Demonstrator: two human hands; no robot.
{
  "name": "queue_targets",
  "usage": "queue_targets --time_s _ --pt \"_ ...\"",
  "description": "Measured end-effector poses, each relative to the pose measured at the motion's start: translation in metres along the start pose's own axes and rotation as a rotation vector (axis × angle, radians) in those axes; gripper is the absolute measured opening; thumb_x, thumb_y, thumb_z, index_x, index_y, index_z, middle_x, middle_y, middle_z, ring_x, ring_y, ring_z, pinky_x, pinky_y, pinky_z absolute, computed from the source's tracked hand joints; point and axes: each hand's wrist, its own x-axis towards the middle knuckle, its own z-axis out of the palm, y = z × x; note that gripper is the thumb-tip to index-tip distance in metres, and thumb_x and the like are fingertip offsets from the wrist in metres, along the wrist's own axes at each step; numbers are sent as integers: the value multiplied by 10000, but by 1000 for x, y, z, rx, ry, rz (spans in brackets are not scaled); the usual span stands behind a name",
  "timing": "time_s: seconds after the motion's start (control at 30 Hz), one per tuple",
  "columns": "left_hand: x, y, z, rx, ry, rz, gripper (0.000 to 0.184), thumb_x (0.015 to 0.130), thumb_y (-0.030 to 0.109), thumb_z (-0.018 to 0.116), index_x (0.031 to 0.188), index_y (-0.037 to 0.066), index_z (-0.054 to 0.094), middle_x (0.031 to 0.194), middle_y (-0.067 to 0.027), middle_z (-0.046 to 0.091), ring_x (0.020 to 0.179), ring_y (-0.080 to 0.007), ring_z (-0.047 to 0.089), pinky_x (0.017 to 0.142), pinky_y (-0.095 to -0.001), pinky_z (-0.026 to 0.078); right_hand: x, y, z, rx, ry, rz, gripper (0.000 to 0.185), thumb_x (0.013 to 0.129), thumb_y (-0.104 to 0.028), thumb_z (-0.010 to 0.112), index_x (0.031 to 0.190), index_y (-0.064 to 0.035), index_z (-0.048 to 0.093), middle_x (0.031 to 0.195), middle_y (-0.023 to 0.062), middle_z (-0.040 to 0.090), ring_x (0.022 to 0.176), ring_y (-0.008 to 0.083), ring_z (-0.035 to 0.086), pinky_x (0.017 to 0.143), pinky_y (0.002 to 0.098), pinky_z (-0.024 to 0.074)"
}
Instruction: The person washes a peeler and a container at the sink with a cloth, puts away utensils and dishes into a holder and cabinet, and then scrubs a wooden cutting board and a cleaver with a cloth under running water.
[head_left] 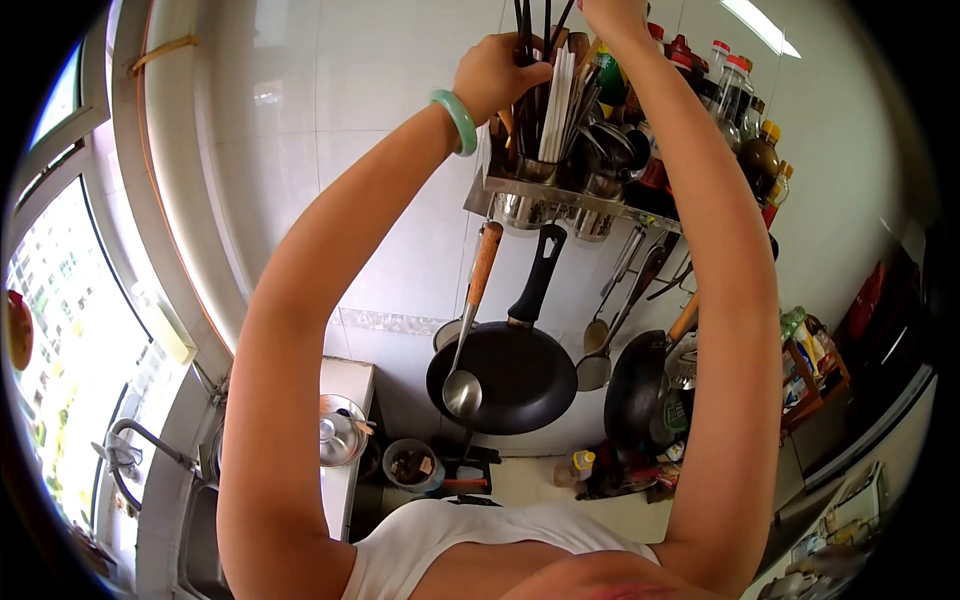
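Observation:
My left hand, with a green bangle on its wrist, is raised to a wall rack. Its fingers close around a bunch of dark chopsticks that stick up past the top edge. Beside them, white chopsticks stand in a metal utensil holder set in the metal rack. My right hand is up at the top edge, just right of the chopsticks. Its fingers are mostly cut off, so what they hold is hidden. Spoons and ladles stand in a second holder.
Several sauce bottles crowd the rack's right side. Below hang a ladle, a black frying pan, a spatula and a wok. A lidded pot sits on the left counter, near the sink faucet and window.

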Motion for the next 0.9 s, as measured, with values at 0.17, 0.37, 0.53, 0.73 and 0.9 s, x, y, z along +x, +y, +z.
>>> queue_targets --time_s 0.17,0.37,0.53,0.73,0.9 --pt "-17 9 28 -27 307 -93 244 744 253 628 949 123 648 708 -52 653 627 -209 612 606 -328 476 -14 -2 7 -9 171 -209 299 949 -175 468 732 29 478 658 162 536 589 271 536 557 426 425" --pt "-2 -10 45 -226 415 21 230 750 195 614 949 81 596 784 -117 556 706 -285 567 640 -373 447 26 14 10 961 21 227 411 973 -279 370 673 -14 462 574 53 442 509 173 413 487 364 360" --pt "2 -11 36 105 432 258 193 804 213 589 862 32 555 788 -132 574 726 -329 570 653 -410 455 30 18 7 954 -7 169 442 971 -303 350 640 -29 454 564 42 414 504 170 391 479 349 348" --pt "24 -15 12 221 190 160 335 891 342 566 895 8 540 768 -157 629 680 -344 603 614 -406 466 24 26 8 -159 -134 -239 301 909 -190 498 753 56 573 645 144 576 608 257 577 575 378 469" --pt "32 -14 6 227 189 212 358 890 372 576 925 18 531 739 -146 625 604 -304 617 563 -391 475 -4 -8 -21 -158 -511 -31 245 857 -124 558 970 79 635 808 216 648 647 292 625 618 381 506"
